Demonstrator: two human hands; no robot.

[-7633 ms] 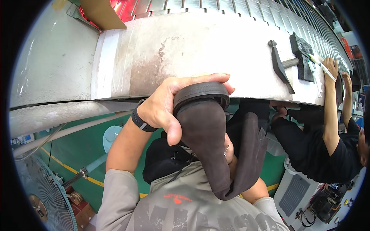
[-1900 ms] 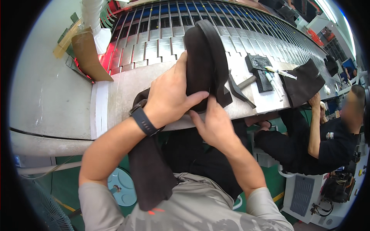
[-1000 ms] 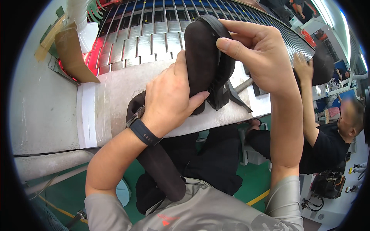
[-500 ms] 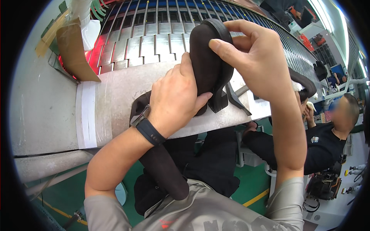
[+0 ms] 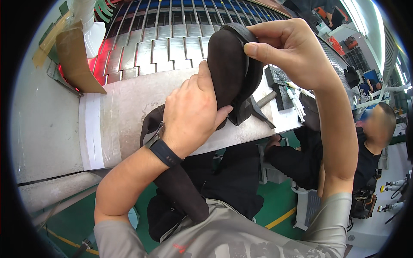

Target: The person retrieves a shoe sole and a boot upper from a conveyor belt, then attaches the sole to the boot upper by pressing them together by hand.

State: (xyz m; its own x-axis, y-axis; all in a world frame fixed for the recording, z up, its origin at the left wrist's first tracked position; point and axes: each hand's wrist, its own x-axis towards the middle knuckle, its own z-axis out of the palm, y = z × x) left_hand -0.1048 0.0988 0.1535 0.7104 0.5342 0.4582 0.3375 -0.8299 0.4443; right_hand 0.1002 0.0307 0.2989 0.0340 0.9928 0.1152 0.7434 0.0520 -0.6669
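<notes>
Centrally, a tall dark brown boot [image 5: 226, 64] is held over the near side of a pale desk [image 5: 124, 107], its toe toward a slatted metal conveyor [image 5: 167, 49]. The person's left hand [image 5: 191, 107], with a dark watch [image 5: 165, 152] at the wrist, is wrapped around the boot's foot. The right hand [image 5: 290, 53] pinches the black sole [image 5: 257, 79] near the toe between thumb and fingers. The boot's soft shaft passes beneath the left wrist and hangs over the desk's edge toward the lap. Whether the heel touches the desk cannot be told. Just right of it lie a hammer [image 5: 261, 114], a black block [image 5: 279, 93] and syringes [image 5: 296, 105]. Farther right sits a co-worker in black [image 5: 297, 169].
</notes>
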